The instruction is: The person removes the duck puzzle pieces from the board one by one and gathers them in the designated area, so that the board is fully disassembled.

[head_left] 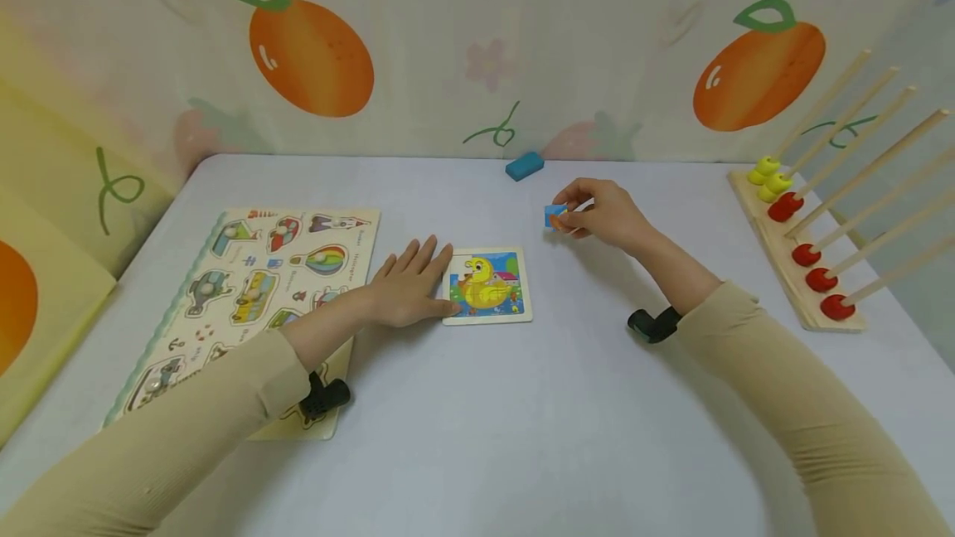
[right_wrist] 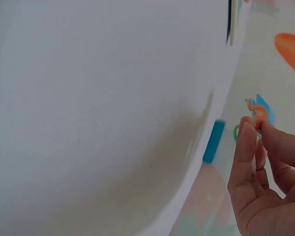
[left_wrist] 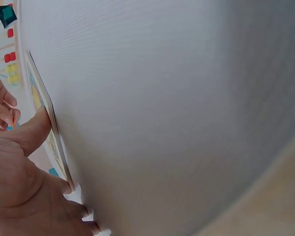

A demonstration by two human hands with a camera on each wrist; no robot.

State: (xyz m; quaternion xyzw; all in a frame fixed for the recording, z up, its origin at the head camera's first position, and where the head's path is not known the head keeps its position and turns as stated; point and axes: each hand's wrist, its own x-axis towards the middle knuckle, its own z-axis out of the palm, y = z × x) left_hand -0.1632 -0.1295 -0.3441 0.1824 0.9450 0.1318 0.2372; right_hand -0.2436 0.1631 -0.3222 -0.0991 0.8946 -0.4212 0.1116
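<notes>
My left hand [head_left: 406,284] lies palm down with its fingers straight and spread. Its thumb rests on the left edge of a small square duck jigsaw puzzle [head_left: 487,287] in a pale frame, and the index fingertip is at the frame's upper left corner. My right hand [head_left: 606,214] pinches a small blue and orange puzzle piece [right_wrist: 260,114] between thumb and fingertips, beyond the duck puzzle and to its right. The right wrist view shows the piece held up with its printed side partly visible. In the left wrist view, the thumb presses on the puzzle frame [left_wrist: 53,118].
A large wooden board [head_left: 279,272] with vehicle pictures lies at left, partly under the left forearm. Near the back edge sits a teal block [head_left: 525,166]. At right stands a wooden peg rack [head_left: 791,259] with tall rods and red and yellow beads.
</notes>
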